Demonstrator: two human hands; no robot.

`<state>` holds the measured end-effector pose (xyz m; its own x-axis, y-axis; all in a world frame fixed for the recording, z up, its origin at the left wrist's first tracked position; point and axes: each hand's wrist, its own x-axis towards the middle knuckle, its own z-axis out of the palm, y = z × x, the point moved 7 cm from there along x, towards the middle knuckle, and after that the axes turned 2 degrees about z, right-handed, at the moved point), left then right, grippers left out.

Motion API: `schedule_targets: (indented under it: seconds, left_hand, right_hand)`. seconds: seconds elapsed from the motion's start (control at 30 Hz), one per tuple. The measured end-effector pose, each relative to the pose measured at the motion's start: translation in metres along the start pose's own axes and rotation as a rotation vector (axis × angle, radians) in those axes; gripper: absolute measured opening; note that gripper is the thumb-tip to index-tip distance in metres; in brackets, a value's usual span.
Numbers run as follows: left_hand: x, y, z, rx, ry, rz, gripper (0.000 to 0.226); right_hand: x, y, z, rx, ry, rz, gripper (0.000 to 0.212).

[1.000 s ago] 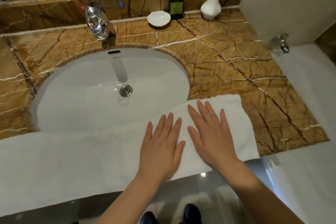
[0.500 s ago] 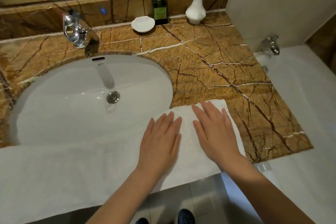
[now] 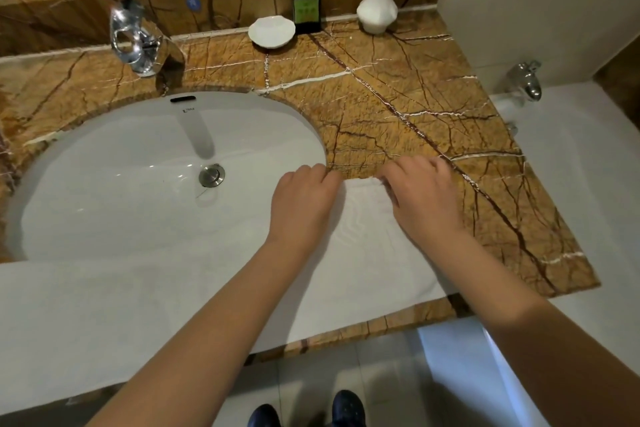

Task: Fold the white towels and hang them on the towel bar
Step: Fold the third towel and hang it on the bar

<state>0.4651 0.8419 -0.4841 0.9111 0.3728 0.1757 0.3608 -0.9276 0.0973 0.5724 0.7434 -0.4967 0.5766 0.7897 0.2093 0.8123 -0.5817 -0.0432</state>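
Brown marble with white and dark veins makes the counter (image 3: 398,108) in the head view, and a white oval sink (image 3: 138,184) is set into it. The white towel (image 3: 363,253) lies flat in a long strip along the front of this counter. It covers the front part of the sink and runs out of the picture on the left; its right end rests on the marble just beside the sink.

Both your hands are at the far edge of this right end, close to each other. Your left hand (image 3: 304,201) lies knuckles up, its fingers curled down over the towel's far edge at the sink rim, so it grips the towel there, though the fingertips are hidden. Your right hand (image 3: 424,198) has its fingers curled too, and it pinches the same edge, where the cloth is bunched up a little. Small wrinkles show in the towel between your two wrists.

Behind the sink stands a chrome faucet (image 3: 135,38), and a round drain plug (image 3: 211,175) sits in the basin. At the back wall you have a white soap dish (image 3: 272,31), a dark green pump bottle (image 3: 305,7) touching it, and a white vase (image 3: 377,7). A white bathtub (image 3: 588,184) with its tap (image 3: 524,80) is to the right. Your dark shoes (image 3: 348,409) show at the bottom.
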Motion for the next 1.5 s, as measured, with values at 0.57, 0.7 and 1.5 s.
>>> schedule_targets:
  seconds: [0.57, 0.7, 1.5]
  left_hand:
    - [-0.079, 0.053, 0.003, -0.393, -0.164, 0.248, 0.037]
    - [-0.057, 0.012, -0.005, -0.389, -0.005, -0.030, 0.016]
    - [-0.013, -0.022, 0.007, 0.012, -0.055, -0.154, 0.014]
  right_hand:
    - [-0.081, -0.003, -0.015, 0.366, -0.124, -0.307, 0.018]
    - [-0.048, 0.037, -0.012, 0.360, -0.013, 0.280, 0.028]
    - [0.000, 0.062, 0.014, 0.730, 0.003, 0.603, 0.018]
